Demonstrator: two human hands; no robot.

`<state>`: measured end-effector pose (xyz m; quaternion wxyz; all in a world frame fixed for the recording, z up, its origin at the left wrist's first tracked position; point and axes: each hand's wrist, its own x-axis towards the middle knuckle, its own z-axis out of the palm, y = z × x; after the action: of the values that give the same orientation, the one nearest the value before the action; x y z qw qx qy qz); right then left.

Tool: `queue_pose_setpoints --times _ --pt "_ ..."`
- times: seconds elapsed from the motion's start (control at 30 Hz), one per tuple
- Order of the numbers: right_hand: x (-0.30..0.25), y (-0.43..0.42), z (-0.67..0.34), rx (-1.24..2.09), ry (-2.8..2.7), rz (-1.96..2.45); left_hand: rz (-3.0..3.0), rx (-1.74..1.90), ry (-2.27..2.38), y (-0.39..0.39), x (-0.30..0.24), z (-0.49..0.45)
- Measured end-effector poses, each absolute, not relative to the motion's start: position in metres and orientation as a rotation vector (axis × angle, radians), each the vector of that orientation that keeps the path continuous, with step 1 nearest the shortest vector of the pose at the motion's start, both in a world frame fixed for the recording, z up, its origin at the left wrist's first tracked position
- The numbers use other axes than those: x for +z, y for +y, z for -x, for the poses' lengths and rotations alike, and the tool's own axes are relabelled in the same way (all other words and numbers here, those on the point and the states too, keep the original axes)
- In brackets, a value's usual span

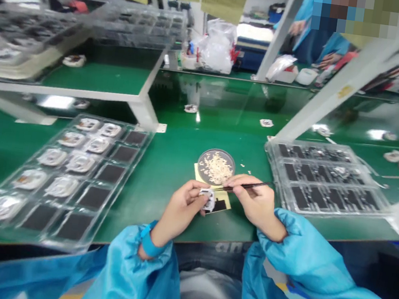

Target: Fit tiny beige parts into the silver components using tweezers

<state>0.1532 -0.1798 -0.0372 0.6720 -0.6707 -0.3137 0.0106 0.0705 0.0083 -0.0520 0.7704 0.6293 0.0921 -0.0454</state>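
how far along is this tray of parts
Seemingly done: two rows of white parts in the tray on the left. In hand: the left hand holds one white part, the right hand bringing tweezers to it. Left: the tray's third row of dark cells looks unfilled.

Left hand (180, 210) and right hand (254, 206) close together

No text, label, brand or number reads with certainty; the sole marks, pale letters on the dark fabric (227, 247) just below the worktop (163, 198) edge, perhaps begin "an", but blur prevents confirmation.
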Motion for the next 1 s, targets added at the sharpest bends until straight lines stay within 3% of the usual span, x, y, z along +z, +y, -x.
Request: queue_pose_setpoints --times 0.13,0.3,0.43,0.67,1.0 --pt "0.011 -0.21 -0.156 -0.088 -0.672 1.542 -1.399 -0.056 0.228 0.01 -0.06 -0.071" --pt "0.066 -0.283 -0.222 -0.557 -0.317 2.396 -1.402 0.014 0.262 0.01 -0.06 -0.071" --pt "0.053 -0.343 -0.3 -0.306 -0.047 2.922 -1.476 0.012 0.264 0.008 -0.051 -0.069" --pt "0.021 -0.387 -0.357 0.146 -0.157 3.111 -1.447 -0.059 0.303 0.008 -0.051 -0.07" --pt "0.005 -0.41 -0.377 0.089 -0.247 3.056 -1.311 -0.021 0.305 0.008 -0.05 -0.069"
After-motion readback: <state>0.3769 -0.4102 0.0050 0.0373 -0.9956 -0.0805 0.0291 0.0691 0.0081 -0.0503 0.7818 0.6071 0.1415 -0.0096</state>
